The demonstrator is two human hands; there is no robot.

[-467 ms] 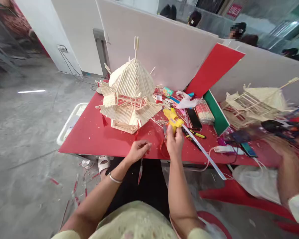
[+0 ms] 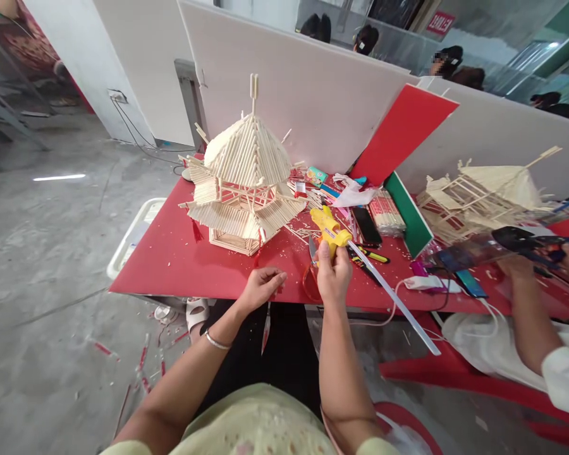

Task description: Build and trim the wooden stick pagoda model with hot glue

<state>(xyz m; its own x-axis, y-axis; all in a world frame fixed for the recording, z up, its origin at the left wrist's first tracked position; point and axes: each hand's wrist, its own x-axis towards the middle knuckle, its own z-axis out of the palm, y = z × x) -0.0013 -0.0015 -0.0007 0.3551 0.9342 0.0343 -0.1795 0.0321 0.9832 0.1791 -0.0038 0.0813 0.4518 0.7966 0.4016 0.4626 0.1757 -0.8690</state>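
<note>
My right hand (image 2: 334, 278) is closed round the handle of a yellow hot glue gun (image 2: 332, 229). A long clear glue stick (image 2: 393, 297) juts from the gun's back end, slanting toward the lower right. At the table's front edge, my left hand (image 2: 263, 287) has thumb and fingers pinched together; what they hold, if anything, is too small to make out. Beyond that hand stands a pavilion model (image 2: 249, 158) built of pale sticks, with a pointed roof and a lower ring of eaves. Red tassels (image 2: 196, 230) hang from its corners.
Scissors (image 2: 312, 253), yellow-black pliers (image 2: 372, 256), a black phone (image 2: 366, 226) and bundled sticks (image 2: 387, 212) lie on the red table (image 2: 156, 253). A co-worker's hands (image 2: 516, 268) are at the right, near a second stick model (image 2: 483, 196). A white partition (image 2: 289, 88) stands behind.
The glue gun has shifted very slightly, its glue stick reaching a little further to the lower right. My left hand stays nearly still. The co-worker's near arm has moved left.
</note>
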